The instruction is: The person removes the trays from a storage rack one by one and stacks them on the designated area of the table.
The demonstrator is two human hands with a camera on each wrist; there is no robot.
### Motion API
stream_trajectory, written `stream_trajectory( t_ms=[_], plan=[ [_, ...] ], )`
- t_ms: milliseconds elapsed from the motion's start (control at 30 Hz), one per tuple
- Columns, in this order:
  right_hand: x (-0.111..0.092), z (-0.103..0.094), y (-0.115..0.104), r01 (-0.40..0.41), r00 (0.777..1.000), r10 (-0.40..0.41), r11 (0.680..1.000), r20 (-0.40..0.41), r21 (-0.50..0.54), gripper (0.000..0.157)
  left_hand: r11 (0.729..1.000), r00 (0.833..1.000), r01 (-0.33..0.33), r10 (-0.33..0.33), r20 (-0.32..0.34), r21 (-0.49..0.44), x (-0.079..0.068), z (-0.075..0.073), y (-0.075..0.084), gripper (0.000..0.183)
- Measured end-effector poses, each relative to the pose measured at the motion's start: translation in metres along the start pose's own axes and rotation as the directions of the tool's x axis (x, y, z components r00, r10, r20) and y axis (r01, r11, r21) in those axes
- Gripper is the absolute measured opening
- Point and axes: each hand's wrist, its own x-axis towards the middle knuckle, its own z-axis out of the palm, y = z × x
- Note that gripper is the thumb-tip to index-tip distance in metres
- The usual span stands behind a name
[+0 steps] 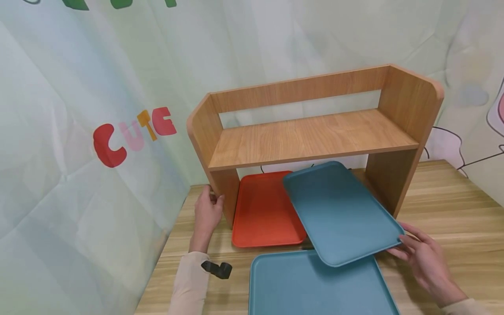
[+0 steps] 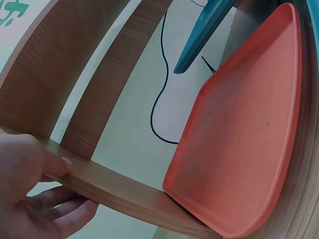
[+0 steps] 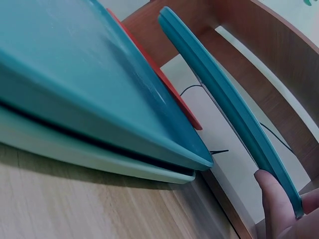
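At the left, the left hand [image 1: 208, 209] pinched the wooden shelf [image 1: 315, 136] by its side edge, thumb against curled fingers. The red tray [image 1: 267, 210] already lay beneath; in front, the stacked blue tray [image 1: 311, 286] and pale green tray [image 3: 75, 152] seemed left to handle. The raised blue tray [image 1: 342, 214], apparently midway, slanted partly under, its corner pinched by the right hand [image 1: 427, 262].

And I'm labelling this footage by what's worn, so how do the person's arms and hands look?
The left sleeve and right sleeve are plain pale beige, the right barely in view. A small black device juts out near the left cuff. The left hand and right hand wear no gloves.
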Motion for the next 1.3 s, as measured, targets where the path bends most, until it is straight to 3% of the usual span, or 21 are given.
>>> stream_trajectory(
  t_ms=[367, 567, 833, 1300],
  plan=[
    [-0.0014, 0.0006, 0.0020, 0.011, 0.999, -0.007, 0.996, 0.036, -0.091, 0.037, 1.000, 1.000, -0.003, 0.003, -0.018, -0.022, -0.0002, 0.0020, -0.0028, 0.023],
    [-0.0018, 0.0005, 0.0014, -0.015, 1.000, 0.018, 0.990, 0.018, -0.138, 0.034, 1.000, 1.000, 0.012, -0.012, -0.002, -0.022, -0.0002, 0.0017, -0.0032, 0.023],
    [-0.0008, 0.0016, 0.0015, -0.029, 0.999, 0.035, 0.988, 0.035, -0.154, 0.034, 1.000, 1.000, 0.003, -0.003, 0.007, -0.022, -0.0009, 0.0009, -0.0029, 0.023],
    [0.0031, 0.0073, 0.0039, -0.065, 0.995, 0.082, 0.960, 0.051, -0.274, 0.030, 1.000, 1.000, -0.002, 0.002, 0.001, -0.023, -0.0013, 0.0010, -0.0006, 0.023]
  ],
)
